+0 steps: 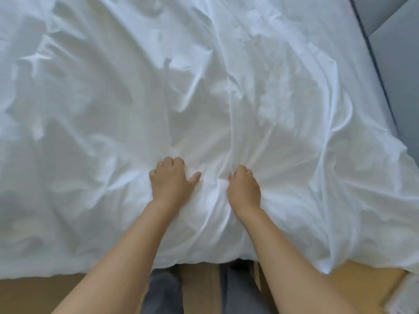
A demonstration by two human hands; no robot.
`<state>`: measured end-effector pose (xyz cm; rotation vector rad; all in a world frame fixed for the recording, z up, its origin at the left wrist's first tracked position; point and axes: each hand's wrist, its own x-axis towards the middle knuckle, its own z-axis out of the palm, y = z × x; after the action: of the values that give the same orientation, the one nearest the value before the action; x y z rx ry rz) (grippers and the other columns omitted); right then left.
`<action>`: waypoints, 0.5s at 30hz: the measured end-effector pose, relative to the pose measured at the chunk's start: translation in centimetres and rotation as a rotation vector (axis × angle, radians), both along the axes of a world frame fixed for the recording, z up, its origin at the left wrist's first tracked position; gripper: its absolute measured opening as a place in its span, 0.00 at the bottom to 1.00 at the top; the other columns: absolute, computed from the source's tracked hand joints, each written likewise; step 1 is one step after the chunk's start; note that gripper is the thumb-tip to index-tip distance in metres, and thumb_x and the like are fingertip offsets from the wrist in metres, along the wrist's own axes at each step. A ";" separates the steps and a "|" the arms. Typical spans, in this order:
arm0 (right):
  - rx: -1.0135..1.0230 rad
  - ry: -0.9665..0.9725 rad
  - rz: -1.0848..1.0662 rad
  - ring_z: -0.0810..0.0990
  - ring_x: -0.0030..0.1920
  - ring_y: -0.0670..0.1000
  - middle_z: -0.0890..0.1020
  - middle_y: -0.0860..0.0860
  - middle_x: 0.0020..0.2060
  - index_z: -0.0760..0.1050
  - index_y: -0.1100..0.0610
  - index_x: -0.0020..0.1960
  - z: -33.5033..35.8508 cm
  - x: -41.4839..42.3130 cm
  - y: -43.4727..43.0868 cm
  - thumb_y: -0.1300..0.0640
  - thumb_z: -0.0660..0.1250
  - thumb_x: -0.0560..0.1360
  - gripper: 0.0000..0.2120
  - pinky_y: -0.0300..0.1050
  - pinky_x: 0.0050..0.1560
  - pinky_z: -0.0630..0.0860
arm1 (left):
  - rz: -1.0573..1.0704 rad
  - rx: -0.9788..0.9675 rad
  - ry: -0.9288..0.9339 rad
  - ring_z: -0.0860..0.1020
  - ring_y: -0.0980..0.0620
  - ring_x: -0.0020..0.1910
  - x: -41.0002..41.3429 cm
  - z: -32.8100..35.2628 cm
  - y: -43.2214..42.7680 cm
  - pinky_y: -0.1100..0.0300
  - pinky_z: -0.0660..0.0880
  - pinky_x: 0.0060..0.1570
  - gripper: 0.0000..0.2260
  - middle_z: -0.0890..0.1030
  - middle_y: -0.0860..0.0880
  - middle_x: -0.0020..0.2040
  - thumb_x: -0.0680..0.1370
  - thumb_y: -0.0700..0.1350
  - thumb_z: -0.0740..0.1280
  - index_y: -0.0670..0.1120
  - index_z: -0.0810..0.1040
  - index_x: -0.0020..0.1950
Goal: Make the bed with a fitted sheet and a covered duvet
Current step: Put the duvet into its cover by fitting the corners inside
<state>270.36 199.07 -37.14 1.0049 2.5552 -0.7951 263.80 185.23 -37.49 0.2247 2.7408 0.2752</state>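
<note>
Bare forearms [127, 257] outstretched, left hand [171, 181] curled into white duvet [204, 87], right hand [244, 189] clutching its bunched fold

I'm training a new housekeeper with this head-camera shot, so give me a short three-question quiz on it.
1. True or false: the left hand and the right hand both grip the white duvet.
2. What shows below the duvet's near edge? A) wooden floor B) carpet C) tiles
3. Fill in: the duvet's surface is ___ (smooth or wrinkled).
Key: 1 true; 2 A; 3 wrinkled.
</note>
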 end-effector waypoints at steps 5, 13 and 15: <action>-0.620 0.535 0.109 0.71 0.31 0.39 0.73 0.38 0.30 0.67 0.46 0.37 6.9 -0.4 -6.4 0.52 0.60 0.76 0.10 0.30 0.34 0.68 | 0.160 0.669 -0.328 0.78 0.55 0.47 0.6 1.3 -2.6 0.62 0.72 0.47 0.08 0.78 0.55 0.44 0.81 0.47 0.57 0.48 0.72 0.46; -0.881 0.275 -0.237 0.74 0.42 0.50 0.75 0.54 0.40 0.71 0.62 0.45 3.5 -2.2 -9.0 0.59 0.61 0.79 0.07 0.45 0.47 0.73 | 0.538 1.097 -0.775 0.83 0.49 0.36 -0.8 2.4 -4.8 0.60 0.77 0.34 0.08 0.84 0.45 0.40 0.76 0.41 0.65 0.45 0.83 0.43; -0.957 0.235 -0.267 0.74 0.43 0.52 0.75 0.55 0.41 0.71 0.63 0.47 3.0 -1.4 -9.3 0.58 0.59 0.80 0.08 0.48 0.48 0.73 | 0.537 1.070 -0.792 0.81 0.52 0.32 -0.9 2.2 -4.7 0.63 0.76 0.30 0.11 0.83 0.47 0.35 0.78 0.43 0.63 0.45 0.82 0.38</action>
<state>268.93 189.73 -34.09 0.9241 1.7755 -2.0219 262.91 180.52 -35.25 -0.3060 1.5891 1.5617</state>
